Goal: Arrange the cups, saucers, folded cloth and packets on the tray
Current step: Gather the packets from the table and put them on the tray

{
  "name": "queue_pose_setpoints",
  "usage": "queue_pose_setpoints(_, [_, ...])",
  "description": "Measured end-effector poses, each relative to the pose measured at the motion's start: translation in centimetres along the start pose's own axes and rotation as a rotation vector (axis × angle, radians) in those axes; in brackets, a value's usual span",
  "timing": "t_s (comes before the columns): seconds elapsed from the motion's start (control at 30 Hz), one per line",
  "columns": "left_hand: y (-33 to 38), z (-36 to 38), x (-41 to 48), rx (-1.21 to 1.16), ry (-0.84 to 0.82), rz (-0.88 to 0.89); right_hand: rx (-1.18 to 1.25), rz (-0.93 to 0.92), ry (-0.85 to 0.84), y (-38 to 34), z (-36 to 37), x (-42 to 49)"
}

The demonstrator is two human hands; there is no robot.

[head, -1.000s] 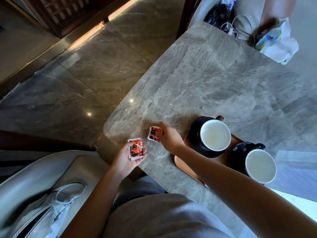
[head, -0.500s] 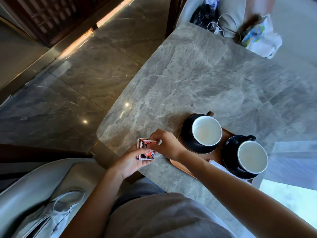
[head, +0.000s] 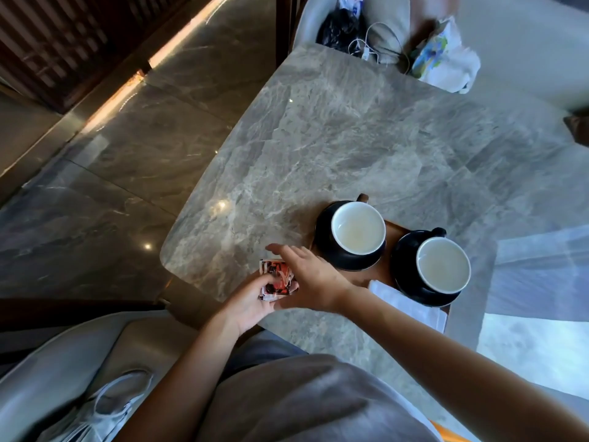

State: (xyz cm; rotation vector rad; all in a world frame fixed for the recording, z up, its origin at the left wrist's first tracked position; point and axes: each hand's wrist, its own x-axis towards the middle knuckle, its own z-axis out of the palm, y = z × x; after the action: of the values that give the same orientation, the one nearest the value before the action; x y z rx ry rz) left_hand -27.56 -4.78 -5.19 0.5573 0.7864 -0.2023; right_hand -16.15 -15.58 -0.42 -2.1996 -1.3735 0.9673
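Two black cups with white insides stand on black saucers on a brown wooden tray [head: 376, 275]: the left cup [head: 358, 231] and the right cup [head: 443, 264]. A folded white cloth [head: 411, 306] lies along the tray's near edge. My left hand [head: 251, 303] holds red-and-white packets [head: 277, 280] stacked together at the table's near-left corner. My right hand [head: 307, 279] hovers just right of the packets, fingers spread, touching or almost touching them.
The grey marble table [head: 350, 138] ends close to the packets on the left. On a seat at the far side lie a black bag [head: 339, 25], white cables [head: 373, 49] and a printed white bag [head: 446, 57]. A grey chair [head: 63, 378] stands at lower left.
My right hand brought its packet onto the one in my left hand, then opened. Both packets now sit together in my left hand.
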Motion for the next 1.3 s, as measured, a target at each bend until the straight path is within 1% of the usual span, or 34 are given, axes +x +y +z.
queue_pose_setpoints(0.07, [-0.3,0.9,0.1,0.029,-0.007,-0.010,-0.108,-0.020,-0.002,0.0,0.5,-0.6])
queue_pose_setpoints(0.17, [-0.8,1.8,0.1,0.051,-0.031,-0.021,-0.154,-0.030,0.023,0.1,1.2,-1.4])
queue_pose_setpoints(0.3, [-1.2,2.5,-0.3,0.106,-0.092,-0.098,-0.081,-0.010,0.104,0.3,1.3,-2.7])
queue_pose_setpoints(0.4, [-1.4,3.0,-0.5,0.092,-0.137,-0.133,-0.024,-0.005,0.141,0.6,1.0,-3.7])
queue_pose_setpoints(0.63, [-2.0,3.4,-0.7,-0.002,-0.239,-0.124,0.079,-0.019,0.195,0.5,-0.7,-5.6])
queue_pose_setpoints(0.77, [-2.5,3.4,-0.9,-0.045,-0.330,-0.078,0.126,-0.057,0.181,-0.4,-1.2,-6.1])
queue_pose_setpoints(0.87, [-2.8,3.4,-1.0,-0.130,-0.468,-0.043,0.167,-0.088,0.174,-1.0,-1.6,-6.4])
queue_pose_setpoints(0.97, [-2.7,3.9,-1.2,-0.164,-0.558,-0.052,0.166,-0.094,0.168,-1.0,-2.0,-6.6])
queue_pose_setpoints(1.0, [-2.6,4.1,-1.2,-0.156,-0.560,-0.056,0.144,-0.089,0.165,-0.9,-2.1,-6.7])
queue_pose_setpoints(1.13, [-2.9,4.3,-0.5,-0.088,-0.402,-0.086,0.042,-0.078,0.149,-0.7,-2.1,-6.9])
queue_pose_setpoints(1.3, [-2.5,4.7,-0.3,-0.062,-0.352,-0.131,-0.064,-0.087,0.178,-0.2,-2.1,-6.9])
